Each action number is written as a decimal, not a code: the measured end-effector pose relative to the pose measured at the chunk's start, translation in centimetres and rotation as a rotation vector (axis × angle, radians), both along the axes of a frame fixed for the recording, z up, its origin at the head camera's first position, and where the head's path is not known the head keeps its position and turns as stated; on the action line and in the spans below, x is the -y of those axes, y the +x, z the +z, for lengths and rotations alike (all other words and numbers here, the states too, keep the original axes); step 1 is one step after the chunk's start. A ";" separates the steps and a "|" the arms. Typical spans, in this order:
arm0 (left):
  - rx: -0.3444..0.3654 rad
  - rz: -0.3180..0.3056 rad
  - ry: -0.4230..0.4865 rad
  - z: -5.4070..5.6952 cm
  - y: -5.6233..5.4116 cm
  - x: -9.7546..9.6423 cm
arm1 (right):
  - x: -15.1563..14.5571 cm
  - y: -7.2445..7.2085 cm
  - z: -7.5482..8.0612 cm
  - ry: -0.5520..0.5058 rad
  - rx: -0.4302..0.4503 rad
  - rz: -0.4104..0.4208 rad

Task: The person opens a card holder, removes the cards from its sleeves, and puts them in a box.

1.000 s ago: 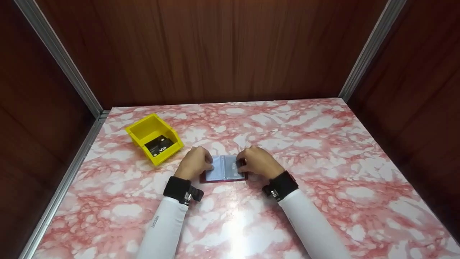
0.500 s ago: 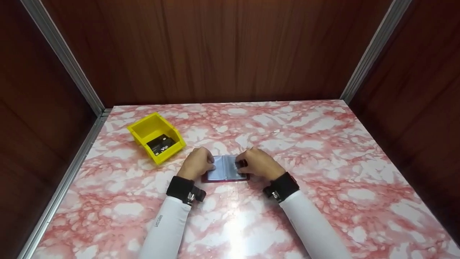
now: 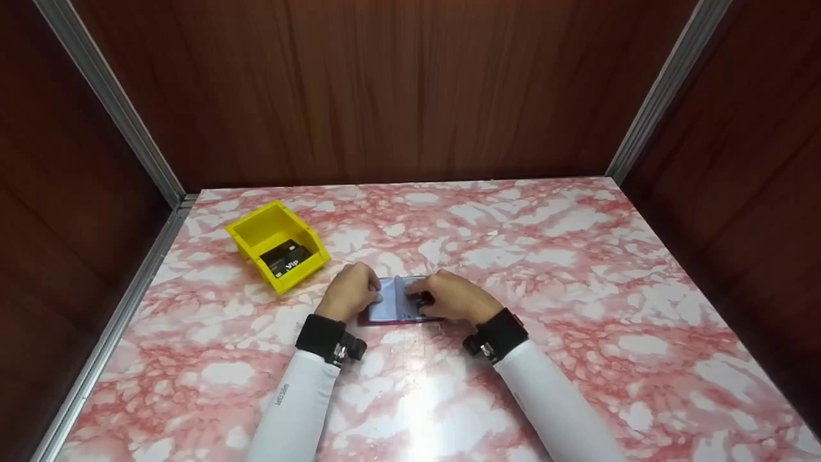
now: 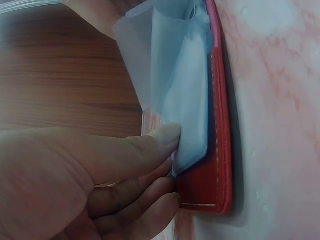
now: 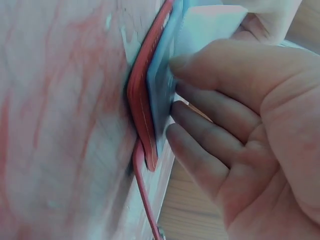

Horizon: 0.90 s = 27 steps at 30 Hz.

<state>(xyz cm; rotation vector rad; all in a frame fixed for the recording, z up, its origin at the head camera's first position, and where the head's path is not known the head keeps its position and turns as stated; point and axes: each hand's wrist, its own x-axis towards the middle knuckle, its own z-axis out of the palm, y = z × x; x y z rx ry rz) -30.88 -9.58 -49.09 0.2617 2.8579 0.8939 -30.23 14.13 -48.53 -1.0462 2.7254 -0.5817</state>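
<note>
A red card holder [image 4: 224,150] with stitched edges lies spread on the table, its clear plastic sleeves [image 4: 187,100] fanned up. My left hand [image 3: 349,292] grips its left side; in the left wrist view the thumb [image 4: 165,137] presses on the sleeves and the fingers curl under the edge. At the right half, my right hand [image 3: 458,296] has its thumb [image 5: 187,67] and fingertips close together at the sleeves. One sleeve [image 5: 210,25] stands raised beyond that thumb. Part of the right half is hidden under the right hand.
A yellow bin [image 3: 279,247] stands left of the hands, with black cards [image 3: 287,256] inside, one lettered "Vip". The marbled table [image 3: 545,256] is bounded by dark wood panels [image 3: 410,96] at back and sides. A thin red strap [image 5: 145,195] hangs from the card holder.
My right hand has moved left over the card holder, from its right edge towards the spine, and a sleeve now rises near the spine. My left hand keeps its place.
</note>
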 end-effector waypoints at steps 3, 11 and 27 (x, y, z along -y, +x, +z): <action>-0.006 0.003 0.001 -0.1 0.0 0.1 | 0.3 0.0 -0.1 0.013 -0.028 -0.030; -0.017 -0.001 0.009 0.0 0.2 0.1 | 0.5 0.1 -0.3 0.019 -0.131 -0.134; -0.046 -0.023 0.037 -1.0 -0.5 0.7 | 0.3 -0.3 -0.3 -0.091 -0.058 -0.249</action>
